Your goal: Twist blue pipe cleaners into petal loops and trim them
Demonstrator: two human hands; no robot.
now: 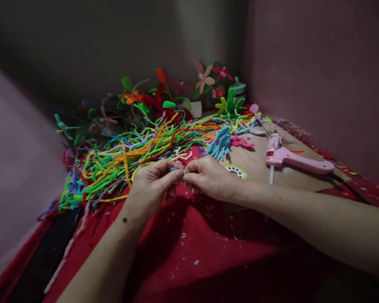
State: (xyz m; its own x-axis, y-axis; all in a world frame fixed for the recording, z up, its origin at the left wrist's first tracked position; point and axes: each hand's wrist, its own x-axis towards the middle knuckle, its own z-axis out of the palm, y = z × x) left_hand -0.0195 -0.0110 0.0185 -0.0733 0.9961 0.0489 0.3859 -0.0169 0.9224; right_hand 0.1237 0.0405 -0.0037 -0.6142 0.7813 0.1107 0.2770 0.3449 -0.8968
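My left hand (154,179) and my right hand (208,176) meet at the middle of the view, above the red cloth. Both pinch a short piece of blue pipe cleaner (177,169) between thumbs and forefingers, and the fingers hide most of it. Behind my left hand lies a big heap of loose pipe cleaners (126,155) in many colours. Just beyond my right hand rest several blue pipe-cleaner pieces (220,143) with looped shapes and thin ends. A pink bundle (241,141) lies beside them.
A pink glue gun (300,160) with a glue stick sits on a brown board (255,155) at the right. A white-and-yellow ring (236,170) lies near my right wrist. Pipe-cleaner flowers (204,78) stand at the back. Scraps dot the red cloth (189,244).
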